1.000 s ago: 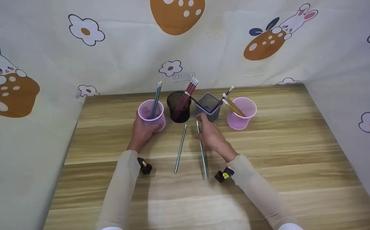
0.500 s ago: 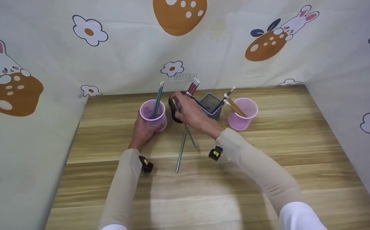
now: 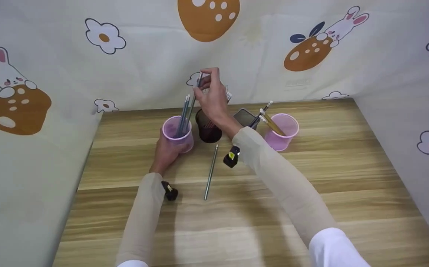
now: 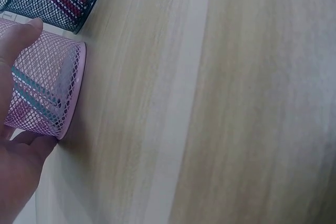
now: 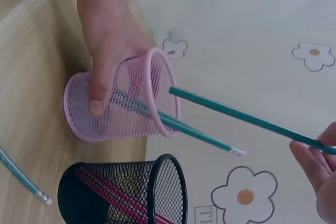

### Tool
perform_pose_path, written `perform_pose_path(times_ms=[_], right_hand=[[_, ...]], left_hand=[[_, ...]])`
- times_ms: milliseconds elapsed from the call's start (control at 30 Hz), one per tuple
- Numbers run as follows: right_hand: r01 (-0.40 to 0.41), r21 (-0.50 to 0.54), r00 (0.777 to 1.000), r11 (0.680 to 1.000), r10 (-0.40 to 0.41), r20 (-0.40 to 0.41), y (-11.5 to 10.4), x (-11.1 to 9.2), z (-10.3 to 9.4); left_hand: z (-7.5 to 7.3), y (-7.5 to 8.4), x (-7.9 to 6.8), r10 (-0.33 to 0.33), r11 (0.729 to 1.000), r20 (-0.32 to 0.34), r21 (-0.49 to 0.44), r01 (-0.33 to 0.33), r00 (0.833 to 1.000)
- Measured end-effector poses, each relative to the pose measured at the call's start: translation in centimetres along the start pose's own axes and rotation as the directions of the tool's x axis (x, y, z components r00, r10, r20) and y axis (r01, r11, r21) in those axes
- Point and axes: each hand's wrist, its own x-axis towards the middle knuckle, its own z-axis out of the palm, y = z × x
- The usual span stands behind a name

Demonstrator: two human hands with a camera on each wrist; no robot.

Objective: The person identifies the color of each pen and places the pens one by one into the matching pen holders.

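Note:
My left hand grips a pink mesh pencil cup from the side, thumb across its front, and the cup stands upright on the table. Inside lean a couple of green pencils, their white eraser ends sticking out. Above the cup, my right hand pinches another green pencil near its upper end. That pencil slants down, its lower end by the cup's mouth; in the right wrist view this end shows near the rim. A further green pencil lies on the table between my forearms.
Right of the held cup stands a black mesh cup with red pencils. Beyond it are a grey square holder with dark pencils, partly hidden by my right arm, and a second pink cup with yellow pencils. A patterned curtain hangs behind.
My right hand has picked a green pencil up from the table and carried it up and left, turning it upright above the pink cup. My left hand keeps its hold on the cup.

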Motion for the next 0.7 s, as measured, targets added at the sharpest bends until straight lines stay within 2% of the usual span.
perform_pose_path(times_ms=[133, 333, 500, 700], right_hand=[[-0.033, -0.013, 0.999, 0.999, 0.033, -0.019, 1.0, 0.4, 1.2], [-0.113, -0.099, 0.990, 0.989, 0.120, 0.068, 3.0, -0.2, 2.7], [-0.104, -0.174, 0.985, 0.979, 0.125, 0.116, 3.6, -0.8, 3.6], [-0.092, -0.181, 0.984, 0.979, 0.117, 0.131, 4.0, -1.1, 4.2]], left_hand=[[0.0, 0.0, -0.1, -0.017, 1.000, -0.005, 0.011, 0.017, 1.000], [0.3, 0.0, -0.1, -0.014, 1.000, 0.000, -0.005, 0.014, 1.000], [0.2, -0.1, -0.1, -0.018, 1.000, 0.002, -0.013, 0.018, 1.000], [0.0, 0.0, -0.1, -0.021, 1.000, -0.001, 0.006, 0.021, 1.000]])
